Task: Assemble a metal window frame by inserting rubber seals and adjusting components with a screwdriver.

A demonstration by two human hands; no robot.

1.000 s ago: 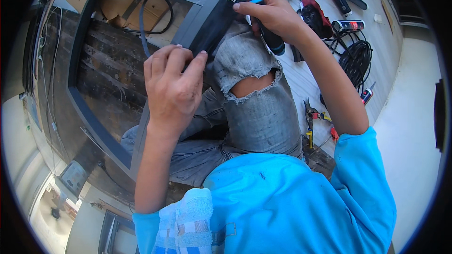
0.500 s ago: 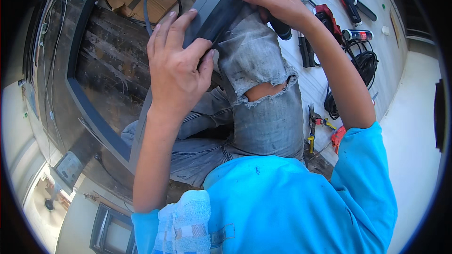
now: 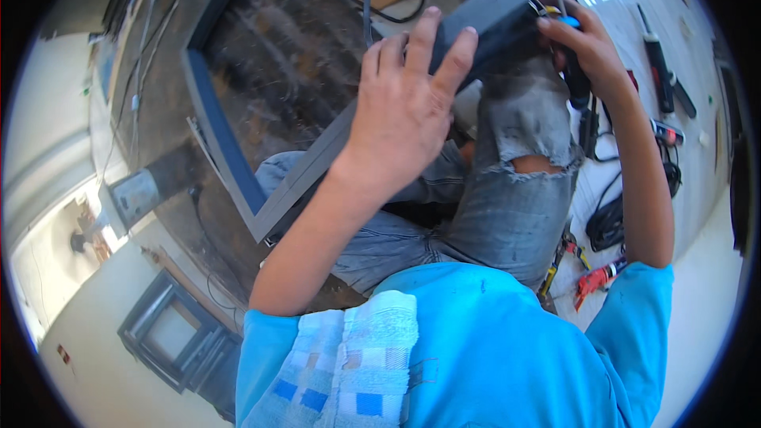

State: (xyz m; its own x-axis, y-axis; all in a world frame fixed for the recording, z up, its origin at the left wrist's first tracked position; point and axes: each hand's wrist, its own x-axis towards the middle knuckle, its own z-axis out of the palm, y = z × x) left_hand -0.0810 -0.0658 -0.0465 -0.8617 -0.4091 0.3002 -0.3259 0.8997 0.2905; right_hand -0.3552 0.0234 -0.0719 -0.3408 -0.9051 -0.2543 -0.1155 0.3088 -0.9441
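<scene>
a person holds a dark grey rectangular frame [image 3: 301,178] beside their bent knee in torn grey jeans [image 3: 511,218].
the frame is matte and flat-barred, with thin seam lines along its sides and a brown, scuffed floor [image 3: 281,55] visible through its opening; the left hand [image 3: 404,111] lies on its knee-side corner, fingers spread wide, while the right hand [image 3: 590,43], at that corner's far end, closes around a black-handled tool [image 3: 579,89] with a light-blue part.

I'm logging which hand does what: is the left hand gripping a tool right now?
No, the left hand has its fingers spread over the dark gray frame, with no tool in its grasp.
</scene>
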